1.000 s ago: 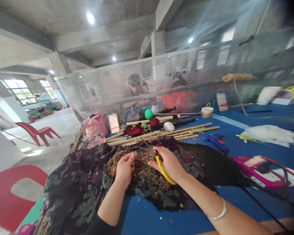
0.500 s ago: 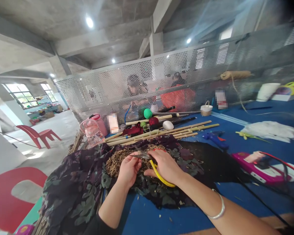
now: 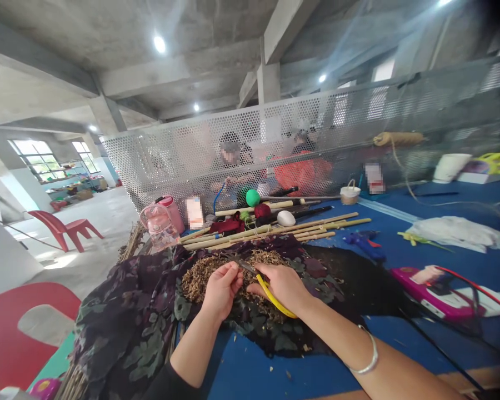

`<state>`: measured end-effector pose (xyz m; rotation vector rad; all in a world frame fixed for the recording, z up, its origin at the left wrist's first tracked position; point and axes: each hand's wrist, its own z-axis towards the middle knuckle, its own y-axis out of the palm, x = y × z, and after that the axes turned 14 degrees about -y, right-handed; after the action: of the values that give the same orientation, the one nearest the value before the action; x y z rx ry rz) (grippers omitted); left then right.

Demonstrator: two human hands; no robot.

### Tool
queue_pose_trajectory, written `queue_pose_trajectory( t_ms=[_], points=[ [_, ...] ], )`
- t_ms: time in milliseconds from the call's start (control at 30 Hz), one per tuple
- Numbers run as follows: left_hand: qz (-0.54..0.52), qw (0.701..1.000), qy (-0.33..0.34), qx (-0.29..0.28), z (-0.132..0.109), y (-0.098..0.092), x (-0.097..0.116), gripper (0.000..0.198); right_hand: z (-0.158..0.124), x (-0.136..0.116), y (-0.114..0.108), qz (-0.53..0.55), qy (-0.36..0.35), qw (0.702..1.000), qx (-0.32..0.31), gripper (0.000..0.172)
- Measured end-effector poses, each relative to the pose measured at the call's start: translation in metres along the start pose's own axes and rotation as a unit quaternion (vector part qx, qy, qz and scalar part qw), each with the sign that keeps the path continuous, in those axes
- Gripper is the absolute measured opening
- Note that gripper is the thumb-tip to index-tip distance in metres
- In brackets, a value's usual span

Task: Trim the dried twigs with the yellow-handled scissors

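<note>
Over a heap of small brown dried bits, my right hand grips a pair of scissors with yellow handles. Their dark blades point left toward my left fingertips and look closed together. My left hand is pinched just beside the blade tips; what its fingers hold is too small to make out. Beneath the heap lies a dark patterned cloth, spread over the blue tabletop.
Bamboo sticks lie behind the heap, near a white egg-shaped piece and a green ball. To the right are a blue glue gun and a magenta power strip. People sit beyond the perforated metal screen.
The scissor blades were spread apart at my left fingertips and have come together. Both hands stay nearly in place, while the whole view has shifted slightly.
</note>
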<state>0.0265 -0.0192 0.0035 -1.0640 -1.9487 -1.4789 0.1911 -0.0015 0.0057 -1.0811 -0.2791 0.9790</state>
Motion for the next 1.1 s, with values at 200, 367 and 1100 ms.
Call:
queue_pose_trajectory(
  t_ms=[200, 367, 1100],
  points=[
    [-0.044, 0.999, 0.007, 0.008, 0.0004, -0.0002, 0.0024, 0.017, 0.0010, 0.0030, -0.0025, -0.003, -0.019, 0.999, 0.041, 0.055],
    [-0.077, 0.997, 0.013, 0.009, 0.0004, -0.0015, 0.0025, 0.015, -0.0007, 0.0051, 0.0000, 0.005, -0.037, 0.999, 0.025, 0.060],
    [0.043, 0.999, 0.017, 0.006, 0.0029, -0.0033, -0.0026, 0.033, 0.0005, 0.0002, -0.0032, 0.064, -0.023, 0.998, 0.017, 0.036]
  ],
)
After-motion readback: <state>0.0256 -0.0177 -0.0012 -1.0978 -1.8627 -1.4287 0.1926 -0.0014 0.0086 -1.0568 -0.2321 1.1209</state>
